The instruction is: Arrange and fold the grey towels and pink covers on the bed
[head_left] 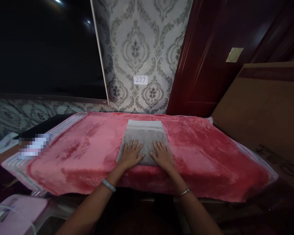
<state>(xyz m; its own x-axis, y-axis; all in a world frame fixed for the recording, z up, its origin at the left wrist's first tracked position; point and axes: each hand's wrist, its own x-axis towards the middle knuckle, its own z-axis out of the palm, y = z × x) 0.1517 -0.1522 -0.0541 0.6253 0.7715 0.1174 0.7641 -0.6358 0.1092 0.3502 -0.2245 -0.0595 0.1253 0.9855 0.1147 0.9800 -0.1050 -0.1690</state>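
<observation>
Largest first: plush pink-and-red blanket with a striped border point(98, 140), spread over a raised surface, its near side hanging down. Large black flat screen with a pale frame point(44, 49) at the left; big brown cardboard box point(257, 104) at the right, beside the blanket. Grey-and-white damask wallpaper point(134, 32) behind.

Next in size: soft grey rectangular towel with a paler band at its far end point(145, 133). It lies mid-blanket, near edge close to where the blanket drops away, banded end toward the wall.

Then the hands. Left hand point(131, 156): palm down, fingers spread, on the towel's near left part. Right hand point(163, 156): same pose on the near right part. Neither pinches anything; the two are apart.

Progress, as judged: towel is laid out flat and roughly straight to the wall, far edge fairly even, no large creases made out. Both hands' flat contact reads as smoothing or steadying. Number of layers cannot be told, so whether any folding is done is unclear. What is left: hands not lifted off; near corners partly covered, their evenness unconfirmed.

Smallest: white paper label marked 277 point(140, 80) on the wallpaper.
</observation>
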